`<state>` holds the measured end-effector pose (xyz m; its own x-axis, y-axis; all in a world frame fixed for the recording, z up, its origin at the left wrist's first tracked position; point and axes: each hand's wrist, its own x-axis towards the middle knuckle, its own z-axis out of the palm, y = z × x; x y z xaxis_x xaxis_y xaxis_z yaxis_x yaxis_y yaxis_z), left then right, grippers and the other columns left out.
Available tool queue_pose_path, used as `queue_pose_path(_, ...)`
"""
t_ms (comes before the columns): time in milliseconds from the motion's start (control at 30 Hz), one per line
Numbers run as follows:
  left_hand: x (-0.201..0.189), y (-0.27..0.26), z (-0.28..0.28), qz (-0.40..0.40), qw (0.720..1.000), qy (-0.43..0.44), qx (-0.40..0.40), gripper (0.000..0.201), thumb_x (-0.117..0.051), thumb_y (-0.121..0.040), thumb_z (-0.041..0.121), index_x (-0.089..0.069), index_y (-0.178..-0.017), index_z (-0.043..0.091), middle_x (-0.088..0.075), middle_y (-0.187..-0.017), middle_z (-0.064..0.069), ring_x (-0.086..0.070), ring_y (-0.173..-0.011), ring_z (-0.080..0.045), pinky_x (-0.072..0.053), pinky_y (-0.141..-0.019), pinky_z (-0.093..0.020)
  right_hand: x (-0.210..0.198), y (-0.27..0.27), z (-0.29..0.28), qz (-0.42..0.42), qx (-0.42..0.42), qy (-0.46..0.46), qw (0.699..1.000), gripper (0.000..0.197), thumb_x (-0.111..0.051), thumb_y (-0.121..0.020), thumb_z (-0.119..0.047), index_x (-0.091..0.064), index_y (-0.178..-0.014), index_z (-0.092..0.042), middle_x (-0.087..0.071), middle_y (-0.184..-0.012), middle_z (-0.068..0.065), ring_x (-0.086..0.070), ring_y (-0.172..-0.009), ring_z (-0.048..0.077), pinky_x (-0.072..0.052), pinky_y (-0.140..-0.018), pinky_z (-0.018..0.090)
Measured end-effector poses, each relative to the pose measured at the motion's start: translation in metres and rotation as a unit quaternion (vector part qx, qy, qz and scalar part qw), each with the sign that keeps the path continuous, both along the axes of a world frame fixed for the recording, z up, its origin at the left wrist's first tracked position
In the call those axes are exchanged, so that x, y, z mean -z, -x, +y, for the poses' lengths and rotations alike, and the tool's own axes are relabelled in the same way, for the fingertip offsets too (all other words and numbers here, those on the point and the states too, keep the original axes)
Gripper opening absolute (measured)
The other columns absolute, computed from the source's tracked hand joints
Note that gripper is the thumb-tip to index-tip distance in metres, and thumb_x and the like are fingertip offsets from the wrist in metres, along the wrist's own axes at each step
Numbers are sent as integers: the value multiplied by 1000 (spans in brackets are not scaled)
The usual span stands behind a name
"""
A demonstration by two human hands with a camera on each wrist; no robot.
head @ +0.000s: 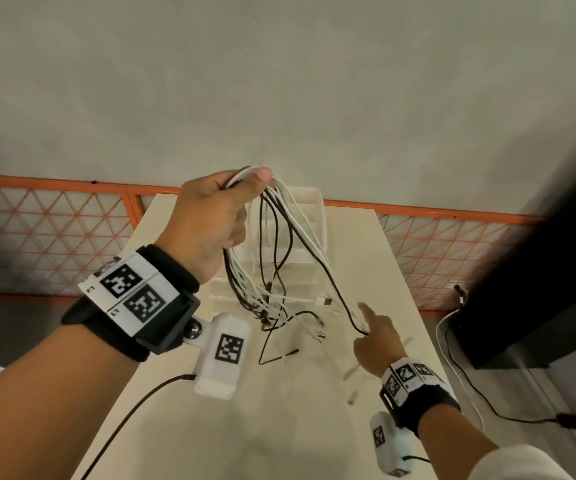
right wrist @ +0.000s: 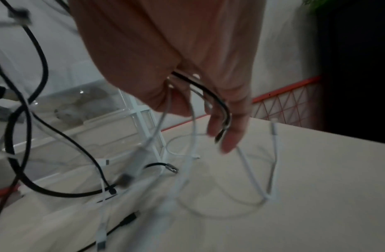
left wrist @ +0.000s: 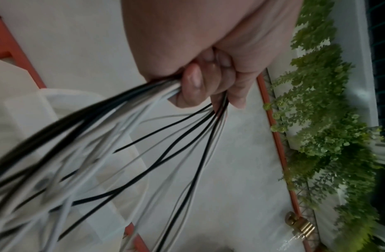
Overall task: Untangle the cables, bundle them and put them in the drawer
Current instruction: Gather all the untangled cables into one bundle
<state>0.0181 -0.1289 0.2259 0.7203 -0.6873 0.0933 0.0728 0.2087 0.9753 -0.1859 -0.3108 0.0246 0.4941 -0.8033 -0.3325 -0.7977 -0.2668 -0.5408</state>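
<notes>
My left hand [head: 220, 209] is raised above the table and grips a bunch of black and white cables [head: 288, 237] near their top. The strands hang down in a tangle, and their plugs [head: 324, 302] trail on the beige table [head: 210, 427]. In the left wrist view the curled fingers [left wrist: 194, 85] close round the cables [left wrist: 113, 122]. My right hand [head: 378, 336] is low at the right with its index finger stretched out. A black cable [right wrist: 213, 95] and white strands run through that right hand [right wrist: 187, 51]. A clear plastic drawer unit [head: 309, 206] stands behind the hanging cables.
An orange mesh railing [head: 54, 233] runs behind the table. A dark piece of furniture [head: 536, 278] stands at the right, with other cords [head: 452, 368] on the floor beside it. Green plants [left wrist: 329, 119] grow past the railing.
</notes>
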Motion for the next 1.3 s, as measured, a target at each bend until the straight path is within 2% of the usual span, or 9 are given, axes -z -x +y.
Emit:
queue_pose_path(67, -6, -5, 2, -7, 1000, 13, 0, 27, -73, -83, 34, -76, -94, 10, -26, -43, 11, -16, -40, -10, -15, -42, -26, -6, 2, 4, -16, -37, -46, 998, 102, -48, -80, 0, -3, -154, -52, -43, -129, 4, -67, -89, 26, -54, -63, 30)
queue_pose_path(167, -10, -9, 4, -26, 1000, 1, 17, 28, -74, -79, 38, -77, -90, 13, -24, -42, 10, -13, -41, -13, -12, -44, -28, -10, 2, 6, -36, -96, 18, 995, 118, -50, -72, 2, 14, -145, -64, -47, -137, 6, -64, -109, 31, -56, -89, 44)
queue_pose_path(367, 3, 2, 2, -33, 998, -27, 41, 27, -72, -81, 38, -78, -94, 16, -21, -50, 5, -14, -42, -13, -15, -42, -25, -25, -17, 14, -138, -79, 119, 980, 112, -45, -78, 10, 11, -150, -55, -46, -147, 14, -48, -133, 37, -47, -102, 50)
queue_pose_path(567, -17, -5, 8, -15, 999, 33, -12, 19, -68, -90, 29, -73, -96, 11, -37, -39, 13, -18, -37, -7, -18, -39, -23, 23, -3, 13, 3, -81, 80, 993, 95, -57, -93, -14, 6, -155, -50, -56, -121, 10, -63, -104, 32, -53, -93, 46)
queue_pose_path(800, -15, 0, 8, -21, 1000, 10, 2, 19, -66, -92, 28, -72, -96, 11, -40, -38, 13, -18, -37, -7, -16, -40, -24, 36, 4, 10, 48, -118, 1, 992, 119, -83, -73, -42, 2, -155, -48, -34, -144, 8, -46, -130, 33, -41, -109, 44)
queue_pose_path(967, -8, -1, 9, -45, 996, -57, 54, 22, -70, -88, 32, -78, -98, 13, -23, -49, 6, -11, -48, -17, -15, -43, -25, -20, -9, 8, -94, -113, 47, 988, 48, -85, -75, -32, -64, -117, -34, -33, -155, 2, -41, -141, 26, -32, -117, 37)
queue_pose_path(1033, -4, 2, 8, -53, 993, -80, 70, 24, -70, -88, 33, -78, -99, 14, -23, -49, 6, -13, -47, -15, -17, -41, -23, -56, -18, 11, -169, -102, 90, 976, 33, -84, -73, -33, -64, -99, -32, -43, -146, -1, -48, -133, 24, -36, -114, 46)
queue_pose_path(1200, -1, 17, 3, -81, 982, -117, 126, 26, -70, -87, 36, -77, -98, 14, -21, -52, 2, -15, -45, -16, -16, -42, -22, -143, -47, 54, -338, -185, 82, 919, 99, -83, -72, -52, -23, -151, -42, -41, -151, -9, -44, -129, 5, -37, -98, 15)
queue_pose_path(1300, -6, 25, 3, -92, 975, -116, 166, 25, -70, -87, 33, -76, -99, 11, -21, -49, 5, -15, -44, -15, -16, -43, -24, -145, -75, 72, -361, -178, 136, 905, 81, -77, -83, -38, -30, -149, -33, -64, -129, -6, -60, -114, 7, -45, -93, 18)
